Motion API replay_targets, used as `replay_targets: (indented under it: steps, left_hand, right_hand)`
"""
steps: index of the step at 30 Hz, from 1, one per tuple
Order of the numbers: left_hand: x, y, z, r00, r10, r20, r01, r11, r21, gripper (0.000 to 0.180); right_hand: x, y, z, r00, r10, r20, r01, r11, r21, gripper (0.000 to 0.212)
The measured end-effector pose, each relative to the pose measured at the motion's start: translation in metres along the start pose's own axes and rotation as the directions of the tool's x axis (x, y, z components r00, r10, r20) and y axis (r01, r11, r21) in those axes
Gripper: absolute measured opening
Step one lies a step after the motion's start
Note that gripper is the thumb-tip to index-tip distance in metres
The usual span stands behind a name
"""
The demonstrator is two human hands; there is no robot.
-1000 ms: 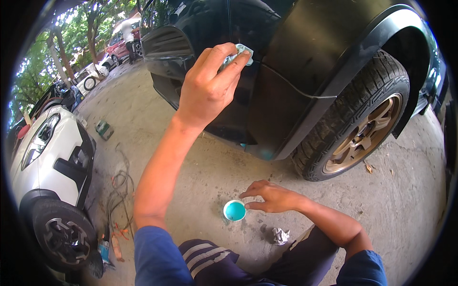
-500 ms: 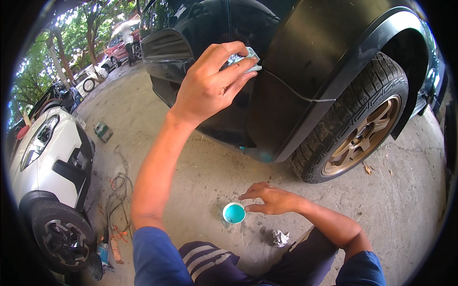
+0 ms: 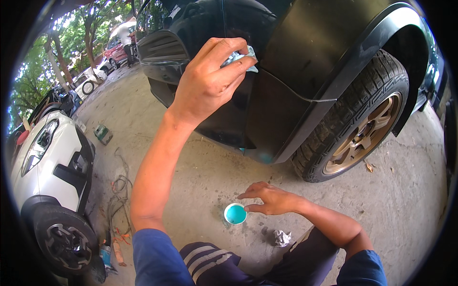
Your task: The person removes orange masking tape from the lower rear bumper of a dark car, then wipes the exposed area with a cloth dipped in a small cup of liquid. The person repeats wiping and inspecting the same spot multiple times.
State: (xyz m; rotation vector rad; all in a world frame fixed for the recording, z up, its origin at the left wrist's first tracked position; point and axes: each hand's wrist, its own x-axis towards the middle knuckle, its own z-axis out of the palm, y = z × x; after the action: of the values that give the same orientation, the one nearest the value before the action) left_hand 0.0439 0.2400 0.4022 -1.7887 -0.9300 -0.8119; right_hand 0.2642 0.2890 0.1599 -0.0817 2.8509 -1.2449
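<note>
My left hand (image 3: 212,78) is closed round a crumpled light-blue wad (image 3: 252,59), cloth or paper, which I cannot tell apart. It holds the wad up at the dark bumper (image 3: 281,93) of a car; the fingers hide part of it, and the contact is not plain to see. Lower down, my right hand (image 3: 268,199) is empty with fingers apart, its thumb close to the rim of a white cup (image 3: 235,213) holding turquoise liquid. Turquoise smears mark the bumper's lower edge.
A crumpled ball of paper (image 3: 281,238) lies on the concrete by my knee. Right of the bumper is the car's front wheel (image 3: 360,128). To the left are a white car (image 3: 52,157), a tangled cable (image 3: 119,200) and a green box (image 3: 102,134). A person (image 3: 125,38) stands far off.
My left hand has shifted slightly left and up with the wad, whose visible part looks smaller. My right hand stays beside the cup.
</note>
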Motion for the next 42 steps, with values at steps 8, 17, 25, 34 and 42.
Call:
replay_targets:
  steps: [8,17,25,34,42]
  left_hand:
    - [-0.002,0.001,0.006,0.999,0.003,-0.046,-0.002,1.000,0.015,0.027]
    - [-0.001,0.001,0.008,0.999,-0.004,-0.052,0.004,1.000,-0.001,0.042]
    - [0.003,0.000,0.008,0.998,-0.006,-0.055,0.006,1.000,0.001,0.040]
    - [0.011,-0.002,0.010,0.996,0.032,-0.082,-0.030,0.999,0.030,0.028]
    - [0.022,-0.006,0.011,0.994,0.041,-0.106,-0.038,0.999,0.022,0.030]
  right_hand:
    - [0.001,-0.006,-0.002,1.000,0.017,-0.019,-0.016,1.000,0.015,0.051]
    - [0.003,-0.007,-0.002,1.000,0.019,-0.020,-0.019,1.000,0.011,0.053]
    - [0.003,-0.008,-0.003,0.999,0.034,-0.016,-0.034,0.999,0.020,0.054]
    - [0.003,-0.005,-0.002,0.999,0.022,-0.030,-0.021,1.000,0.013,0.054]
    - [0.005,-0.003,0.000,0.999,0.013,-0.034,-0.013,1.000,-0.003,0.054]
